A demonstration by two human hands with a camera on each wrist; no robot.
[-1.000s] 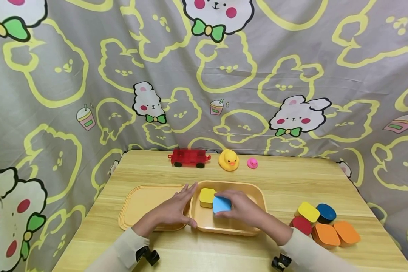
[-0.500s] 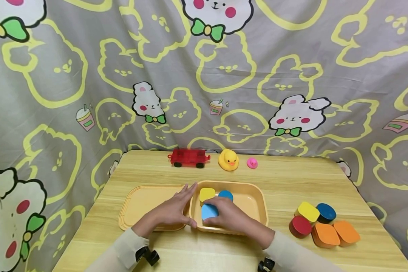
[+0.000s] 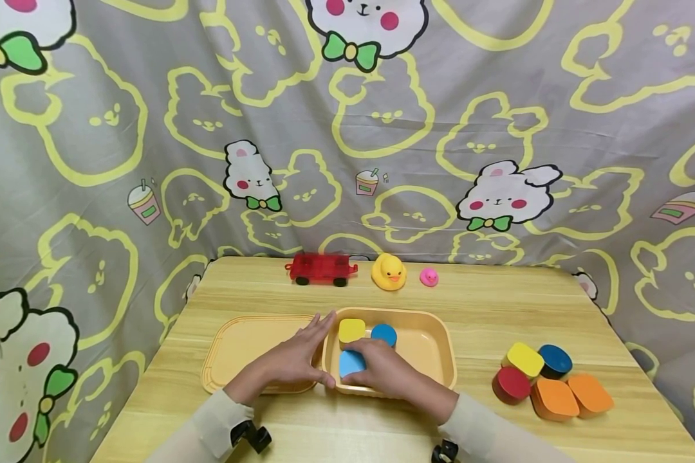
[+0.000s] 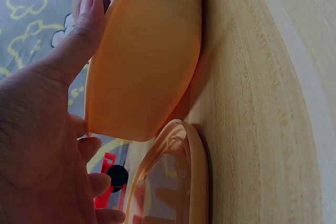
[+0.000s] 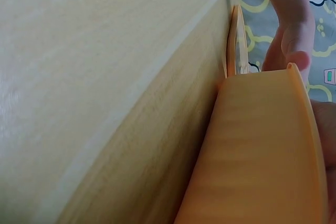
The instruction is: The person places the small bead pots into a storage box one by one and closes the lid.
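Right hand (image 3: 382, 373) is down inside the shallow orange plastic tray (image 3: 434, 341), fingers curled around a light blue rounded block (image 3: 351, 363) and holding it in the tray's near left corner. Just behind that block sit a yellow rounded-square block (image 3: 351, 330) and a darker blue round block (image 3: 384, 334), side by side against the tray's far left end.

Left hand (image 3: 298, 360) lies flat with fingers straight along the tray's left wall, thumb pressed on the near corner of the rim (the left wrist view shows that thumb (image 4: 79, 35) laid right against the orange wall (image 4: 147, 66)). It grips nothing. Under its palm lies the flat orange plastic lid (image 3: 237, 350), resting on the wooden desk (image 3: 498, 308) and touching the tray's left side. Tray and lid together sit near the middle of the desk's front edge.

Over toward the desk's right edge there is a cluster of loose blocks: a yellow one (image 3: 524, 359) leaning on a red round one (image 3: 511, 384), a dark blue round one (image 3: 555, 360) behind, and two orange ones (image 3: 573, 397) in front.

Along the far edge stand a red translucent toy car (image 3: 321, 268), a yellow rubber duck (image 3: 389, 272) and a small pink duck (image 3: 429, 277), in a row, well apart from the tray.
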